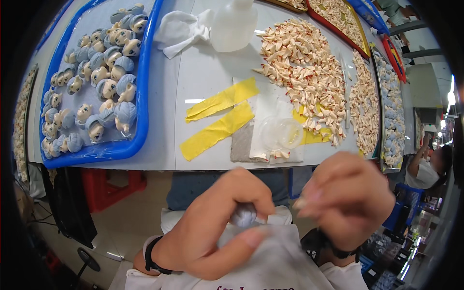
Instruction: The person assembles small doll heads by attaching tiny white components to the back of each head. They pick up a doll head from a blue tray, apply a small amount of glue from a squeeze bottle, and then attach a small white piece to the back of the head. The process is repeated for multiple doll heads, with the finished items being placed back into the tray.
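Observation:
Above my lap, my left hand [220, 222] is closed around a small doll head [243, 216]; only its grey-blue hair shows between thumb and fingers. To the right of it, my right hand [345, 195] is raised and blurred, its fingertips pinched together. Whatever lies in that pinch is too smeared to name. On the table ahead lies a big heap of small cream pointed pieces with red tips [304, 67]. Closer to the edge, clear round plastic dishes [282, 133] sit on a white sheet, with a few loose pieces beside them.
A blue tray [141, 96] at the left holds many doll heads [106, 89]. Yellow tape strips [217, 130] cross the table. Behind them stand a translucent bottle [234, 26] and a white cloth [179, 31]. A red stool [113, 188] is under the table; another person [427, 164] sits far right.

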`<state>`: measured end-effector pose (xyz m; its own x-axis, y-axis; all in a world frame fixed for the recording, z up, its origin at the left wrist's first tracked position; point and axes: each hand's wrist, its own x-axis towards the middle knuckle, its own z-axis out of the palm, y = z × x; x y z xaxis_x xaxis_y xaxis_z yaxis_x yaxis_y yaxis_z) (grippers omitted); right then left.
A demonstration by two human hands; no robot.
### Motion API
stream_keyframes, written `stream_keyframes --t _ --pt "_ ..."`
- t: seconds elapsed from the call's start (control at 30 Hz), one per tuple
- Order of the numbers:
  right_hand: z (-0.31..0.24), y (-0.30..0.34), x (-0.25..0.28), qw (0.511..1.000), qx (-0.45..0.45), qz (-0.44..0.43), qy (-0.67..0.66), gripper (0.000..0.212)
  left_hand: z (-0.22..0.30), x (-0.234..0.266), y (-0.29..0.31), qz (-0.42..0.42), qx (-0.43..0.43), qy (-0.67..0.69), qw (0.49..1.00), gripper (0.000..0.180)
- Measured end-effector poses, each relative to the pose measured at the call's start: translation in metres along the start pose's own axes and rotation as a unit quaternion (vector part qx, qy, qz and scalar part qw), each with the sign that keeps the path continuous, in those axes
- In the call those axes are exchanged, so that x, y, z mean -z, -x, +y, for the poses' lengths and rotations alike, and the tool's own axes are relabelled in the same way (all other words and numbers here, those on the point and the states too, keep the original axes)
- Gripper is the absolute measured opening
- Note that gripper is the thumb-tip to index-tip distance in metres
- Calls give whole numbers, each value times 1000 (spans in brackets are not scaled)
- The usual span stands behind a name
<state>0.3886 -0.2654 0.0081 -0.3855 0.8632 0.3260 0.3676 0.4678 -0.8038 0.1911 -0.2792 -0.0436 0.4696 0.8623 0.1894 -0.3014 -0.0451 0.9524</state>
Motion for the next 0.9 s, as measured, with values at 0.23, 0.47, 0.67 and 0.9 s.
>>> stream_keyframes --t 0.23,0.47,0.67,0.9 --pt "19 -18 0 990 -24 84 110 17 -6 15 0 33 -90 -66 993 23" --pt "17 -24 -7 957 21 78 280 20 -7 24 -1 36 -83 -26 996 29" --pt "16 -26 -7 957 24 77 279 19 -2 7 -5 101 -7 94 990 35" --pt "16 -17 -7 984 11 108 141 13 -10 11 -3 76 -79 18 994 41"
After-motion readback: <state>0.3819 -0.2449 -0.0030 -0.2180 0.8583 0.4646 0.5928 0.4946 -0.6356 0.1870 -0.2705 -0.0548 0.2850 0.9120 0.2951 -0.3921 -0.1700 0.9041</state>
